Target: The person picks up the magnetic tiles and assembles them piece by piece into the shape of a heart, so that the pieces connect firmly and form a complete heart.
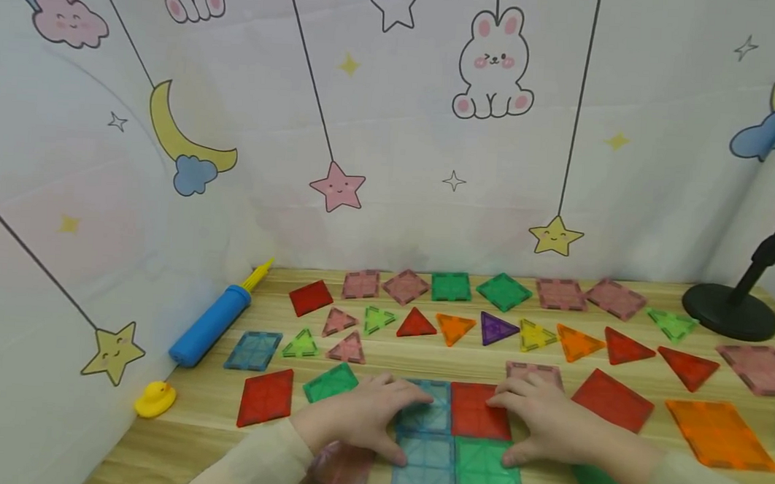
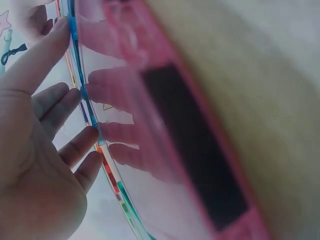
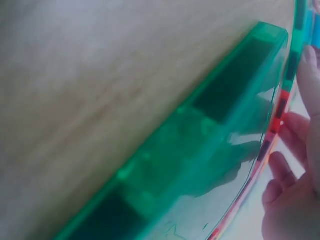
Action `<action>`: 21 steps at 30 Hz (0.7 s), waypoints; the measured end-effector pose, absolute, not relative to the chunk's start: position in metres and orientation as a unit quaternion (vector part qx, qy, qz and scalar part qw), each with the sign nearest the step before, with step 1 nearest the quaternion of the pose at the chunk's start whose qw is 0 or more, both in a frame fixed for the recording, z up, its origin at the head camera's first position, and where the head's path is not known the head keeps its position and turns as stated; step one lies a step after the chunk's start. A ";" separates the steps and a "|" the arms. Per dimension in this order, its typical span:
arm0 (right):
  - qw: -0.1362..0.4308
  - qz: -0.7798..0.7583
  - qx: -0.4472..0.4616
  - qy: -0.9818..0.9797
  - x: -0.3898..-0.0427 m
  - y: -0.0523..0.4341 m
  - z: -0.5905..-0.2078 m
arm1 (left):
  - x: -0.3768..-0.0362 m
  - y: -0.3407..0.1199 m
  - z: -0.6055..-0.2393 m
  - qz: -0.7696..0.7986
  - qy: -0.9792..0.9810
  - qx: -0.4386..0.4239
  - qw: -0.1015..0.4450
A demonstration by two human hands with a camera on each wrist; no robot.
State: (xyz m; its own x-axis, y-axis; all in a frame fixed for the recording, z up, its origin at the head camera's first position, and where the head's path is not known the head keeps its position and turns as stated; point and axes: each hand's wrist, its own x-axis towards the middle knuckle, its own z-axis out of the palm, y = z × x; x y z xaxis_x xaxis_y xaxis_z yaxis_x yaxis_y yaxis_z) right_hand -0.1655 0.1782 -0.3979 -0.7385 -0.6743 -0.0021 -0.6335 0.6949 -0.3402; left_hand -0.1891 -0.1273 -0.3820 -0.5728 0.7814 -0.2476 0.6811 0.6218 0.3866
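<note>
Four magnetic tiles lie edge to edge as a square in the head view: an upper blue tile [image 1: 440, 416], a red tile [image 1: 473, 415], a lower blue tile [image 1: 423, 470] and a green tile [image 1: 488, 477]. My left hand [image 1: 368, 413] rests along the left side, thumb by the lower blue tile and fingers over the upper one. On the right side, my right hand [image 1: 549, 426] touches the red and green tiles with spread fingers. A pink tile [image 2: 142, 42] fills much of the left wrist view; a dark green tile [image 3: 165, 145] crosses the right wrist view.
Behind are rows of loose triangles, such as a purple triangle [image 1: 496, 329], and squares, such as a green square [image 1: 451, 286]. A blue pump [image 1: 212, 326] and yellow duck [image 1: 155, 399] sit at left. A black stand [image 1: 729, 311] stands at back right.
</note>
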 end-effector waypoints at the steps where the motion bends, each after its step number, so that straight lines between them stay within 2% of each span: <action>1: 0.063 -0.160 -0.356 0.919 -0.166 0.178 -0.398 | -0.189 -0.127 -0.382 0.126 0.877 0.418 0.201; 6: 0.070 -0.190 -0.319 0.926 -0.172 0.189 -0.393 | -0.190 -0.129 -0.383 0.135 0.874 0.419 0.207; 11: 0.042 -0.178 -0.278 0.943 -0.188 0.209 -0.388 | -0.190 -0.130 -0.382 0.136 0.876 0.414 0.209; 21: 0.085 -0.159 -0.278 0.944 -0.203 0.216 -0.390 | -0.189 -0.129 -0.381 0.133 0.871 0.428 0.201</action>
